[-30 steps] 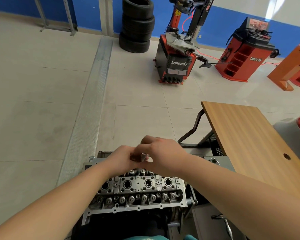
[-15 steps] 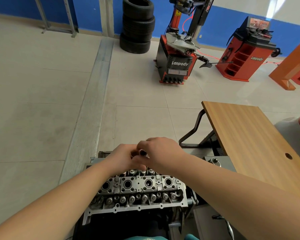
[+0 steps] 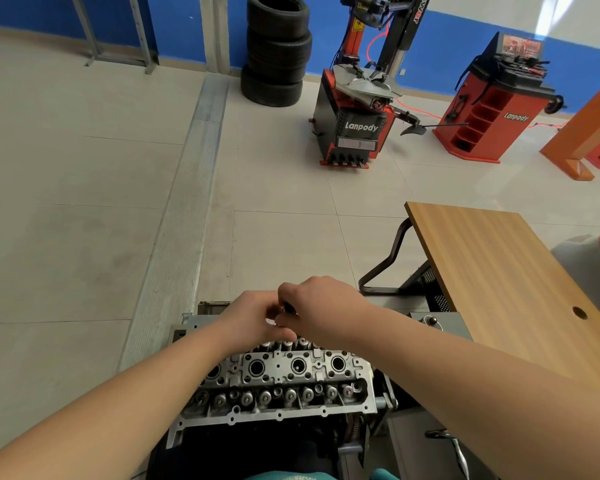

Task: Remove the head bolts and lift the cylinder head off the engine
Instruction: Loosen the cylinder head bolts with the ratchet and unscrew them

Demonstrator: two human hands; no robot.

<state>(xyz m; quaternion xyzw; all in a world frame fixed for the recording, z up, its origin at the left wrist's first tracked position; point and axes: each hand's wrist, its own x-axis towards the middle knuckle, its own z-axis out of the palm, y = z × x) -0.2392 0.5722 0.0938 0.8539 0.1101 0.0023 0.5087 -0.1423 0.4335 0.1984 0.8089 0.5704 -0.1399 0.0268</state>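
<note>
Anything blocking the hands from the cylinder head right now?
Nothing visible. Both the left hand and right hand are together over the far edge of the cylinder head, pinching a small dark part. The head's top face is bare, with no cover or tool across it.

1. Bright, even indoor light, soft shadows only
2. Sun patch on the back wall (image 3: 548, 15), hazy glare on the floor tiles (image 3: 465, 188) far right
3. Wide-angle bending at edges, corners slightly soft
</note>
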